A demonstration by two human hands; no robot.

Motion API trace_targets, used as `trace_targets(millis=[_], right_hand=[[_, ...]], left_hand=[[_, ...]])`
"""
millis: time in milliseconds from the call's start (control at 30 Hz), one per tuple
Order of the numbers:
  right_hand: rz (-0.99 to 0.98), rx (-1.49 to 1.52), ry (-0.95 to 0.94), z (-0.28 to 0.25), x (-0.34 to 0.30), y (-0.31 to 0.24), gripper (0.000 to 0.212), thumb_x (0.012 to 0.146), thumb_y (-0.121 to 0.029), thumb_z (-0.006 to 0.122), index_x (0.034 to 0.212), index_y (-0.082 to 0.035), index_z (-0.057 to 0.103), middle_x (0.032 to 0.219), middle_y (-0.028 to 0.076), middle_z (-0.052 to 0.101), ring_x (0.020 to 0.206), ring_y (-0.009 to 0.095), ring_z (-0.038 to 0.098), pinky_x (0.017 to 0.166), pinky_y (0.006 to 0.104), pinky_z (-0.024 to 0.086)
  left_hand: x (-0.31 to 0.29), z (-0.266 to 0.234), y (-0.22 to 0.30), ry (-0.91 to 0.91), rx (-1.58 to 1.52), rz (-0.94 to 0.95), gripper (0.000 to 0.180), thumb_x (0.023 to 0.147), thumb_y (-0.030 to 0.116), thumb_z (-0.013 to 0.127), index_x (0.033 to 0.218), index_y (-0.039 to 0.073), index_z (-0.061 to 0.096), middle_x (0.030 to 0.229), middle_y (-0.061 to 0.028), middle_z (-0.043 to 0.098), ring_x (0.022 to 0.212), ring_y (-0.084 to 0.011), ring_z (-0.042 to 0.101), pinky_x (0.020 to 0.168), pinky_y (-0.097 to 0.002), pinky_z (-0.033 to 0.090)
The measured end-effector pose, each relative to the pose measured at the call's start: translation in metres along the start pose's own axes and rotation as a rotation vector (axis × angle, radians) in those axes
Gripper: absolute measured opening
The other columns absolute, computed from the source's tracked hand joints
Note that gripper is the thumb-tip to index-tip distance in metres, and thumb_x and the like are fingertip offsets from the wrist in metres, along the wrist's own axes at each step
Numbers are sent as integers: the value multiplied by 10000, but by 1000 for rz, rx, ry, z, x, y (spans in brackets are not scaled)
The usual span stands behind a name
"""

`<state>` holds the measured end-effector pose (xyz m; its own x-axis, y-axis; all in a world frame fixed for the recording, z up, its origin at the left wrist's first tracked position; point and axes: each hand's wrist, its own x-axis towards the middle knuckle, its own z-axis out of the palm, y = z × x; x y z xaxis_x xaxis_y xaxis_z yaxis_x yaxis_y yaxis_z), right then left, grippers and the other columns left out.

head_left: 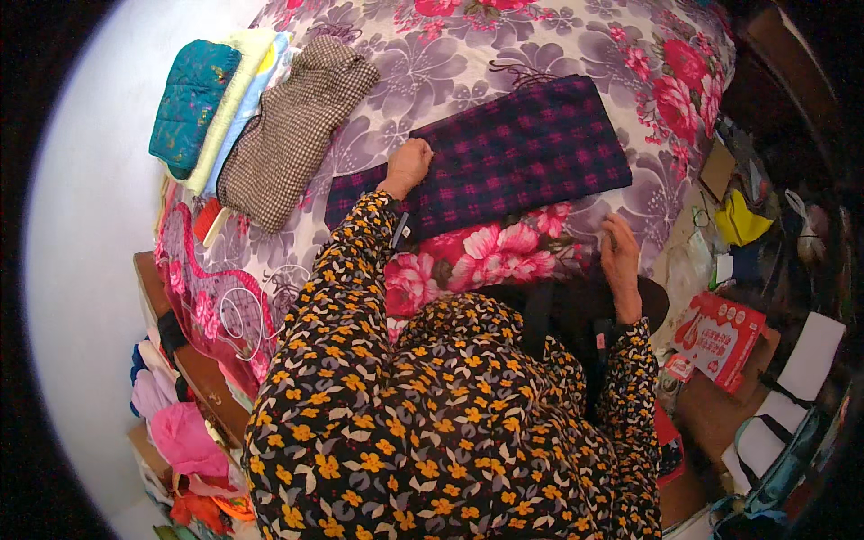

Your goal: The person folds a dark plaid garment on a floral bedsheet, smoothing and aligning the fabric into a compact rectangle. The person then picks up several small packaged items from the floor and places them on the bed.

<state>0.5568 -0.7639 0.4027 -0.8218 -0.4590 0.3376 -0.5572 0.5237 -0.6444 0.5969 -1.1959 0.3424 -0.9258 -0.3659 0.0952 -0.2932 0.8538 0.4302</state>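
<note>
A navy and magenta plaid garment point(531, 148), folded into a long band, lies on the flowered bedspread point(423, 76). My left hand point(409, 166) is closed at its upper left edge and seems to grip the cloth there. A small label and the garment's narrower left part show beside my left sleeve. Apart from the garment, my right hand point(619, 256) hovers near its lower right corner, fingers loosely bent and nothing visible in them. Beneath my right wrist is something dark point(650, 304), mostly hidden by my arm.
Left on the bed are a folded checked brown garment point(292, 126), a yellow folded cloth point(219, 117) and a teal quilted piece point(193, 103). A white cord point(241, 324) hangs at the left edge. Right of the bed are a red and white box point(720, 337) and a yellow item point(742, 219).
</note>
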Motion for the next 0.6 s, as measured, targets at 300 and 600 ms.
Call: trace_targets(millis=[300, 600], right_hand=[[-18, 15, 34, 3, -5, 14, 199, 776, 33, 528, 966, -2, 571, 1110, 182, 569, 1058, 334, 535, 897, 359, 417], [-62, -24, 0, 4, -5, 18, 234, 759, 57, 535, 976, -22, 567, 1113, 164, 570, 1045, 314, 553, 879, 334, 430]], left_hand=[[-22, -10, -49, 518, -171, -100, 245, 831, 302, 496, 838, 80, 599, 799, -158, 610, 768, -346, 577, 668, -430, 450], [-146, -61, -162, 377, -352, -708, 486, 777, 421, 633, 924, -40, 575, 780, -112, 588, 673, -217, 551, 602, -333, 429]])
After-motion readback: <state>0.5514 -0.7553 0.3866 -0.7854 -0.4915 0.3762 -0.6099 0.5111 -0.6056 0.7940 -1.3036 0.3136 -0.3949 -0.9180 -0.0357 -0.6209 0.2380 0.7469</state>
